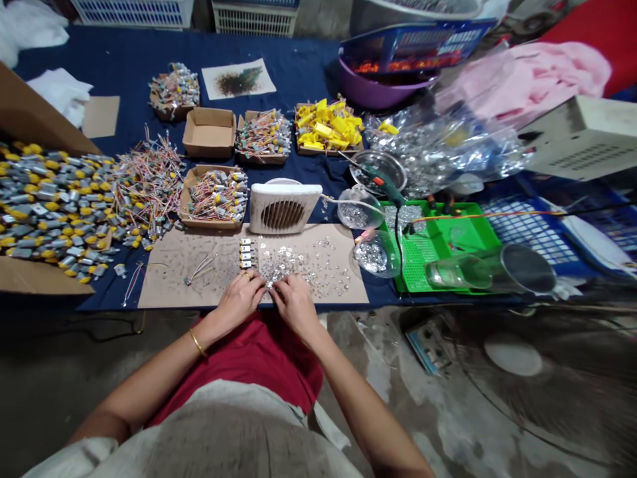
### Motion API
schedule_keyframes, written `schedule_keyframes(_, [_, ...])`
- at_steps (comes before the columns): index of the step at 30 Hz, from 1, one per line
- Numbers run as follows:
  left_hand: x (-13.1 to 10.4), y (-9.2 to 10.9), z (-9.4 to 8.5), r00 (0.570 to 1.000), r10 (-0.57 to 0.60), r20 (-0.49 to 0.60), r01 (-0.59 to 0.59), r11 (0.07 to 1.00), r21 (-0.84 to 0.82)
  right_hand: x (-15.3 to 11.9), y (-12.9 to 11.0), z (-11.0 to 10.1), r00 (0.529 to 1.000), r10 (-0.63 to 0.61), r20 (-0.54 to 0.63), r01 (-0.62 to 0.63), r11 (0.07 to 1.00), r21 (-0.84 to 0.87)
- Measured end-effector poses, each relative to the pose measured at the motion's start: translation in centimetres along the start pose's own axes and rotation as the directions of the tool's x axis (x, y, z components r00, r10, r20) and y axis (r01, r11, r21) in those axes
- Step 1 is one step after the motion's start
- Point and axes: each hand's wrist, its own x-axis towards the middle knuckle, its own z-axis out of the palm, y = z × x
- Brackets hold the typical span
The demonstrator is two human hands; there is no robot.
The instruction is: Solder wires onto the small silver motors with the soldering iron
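My left hand (240, 295) and my right hand (295, 300) meet low over a sheet of cardboard (164, 265) at the table's front edge. Fingertips of both hands are pinched together around something small, too hidden to name. Just beyond them lie many tiny shiny metal parts (288, 259) scattered on the cardboard. Above my left hand, several small motors (245, 253) stand in a short column. To the left rests a little bundle of wires with a small green board (199, 269).
A white fan-like box (283, 207) stands behind the cardboard. Boxes of wired motors (213, 192), yellow parts (328, 125) and a large motor pile (50, 206) lie left and behind. On the right are clear bowls (377, 255), a soldering iron (388, 189) and a green tray (472, 229).
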Motion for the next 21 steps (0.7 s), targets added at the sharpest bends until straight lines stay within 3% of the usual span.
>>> schedule_keyframes(7, [0.7, 0.6, 0.0, 0.998, -0.035, 0.044, 0.033, 0.999, 0.040, 0.1, 0.3, -0.4, 1.000, 0.018, -0.011, -0.018, 1.000, 0.023])
schedule_keyframes(14, [0.2, 0.3, 0.0, 1.000, -0.030, 0.010, 0.030, 1.000, 0.001, 1.4, -0.2, -0.6, 0.993, -0.053, 0.105, 0.055, 0.998, -0.016])
schedule_keyframes(21, [0.3, 0.6, -0.3, 0.999, -0.034, 0.015, 0.034, 0.999, 0.024, 1.7, -0.4, -0.8, 0.992, -0.046, 0.117, 0.050, 0.998, -0.034])
